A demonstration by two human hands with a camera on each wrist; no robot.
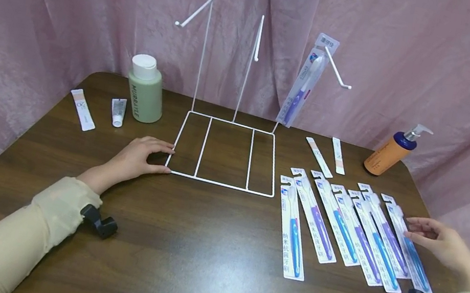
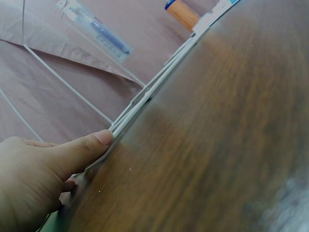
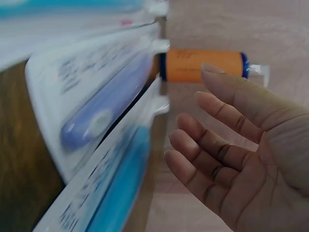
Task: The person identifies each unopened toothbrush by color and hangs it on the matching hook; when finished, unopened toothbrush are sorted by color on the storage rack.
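Note:
A white wire display rack [image 1: 221, 184] stands on the table with three upright hooks. My left hand [image 1: 140, 156] rests at its front left corner, the thumb and fingertips against the frame with a gap between them. One packaged toothbrush [image 1: 303, 85] hangs from the rack's right hook. To the right of the rack, several packaged toothbrushes [image 1: 293, 229] with blue or purple handles lie fanned out on the table. My right hand [image 1: 447, 247] hovers by the rightmost toothbrush pack [image 1: 416, 260], fingers loosely bent and nothing between them, as the right wrist view shows.
A green bottle [image 1: 147, 98], a small tube [image 1: 118, 112] and a flat sachet [image 1: 83, 110] stand or lie at the back left. Two slim sachets [image 1: 319, 158] lie behind the toothbrushes. An orange pump bottle [image 1: 387, 154] stands at the back right, before a pink curtain [image 1: 418, 58].

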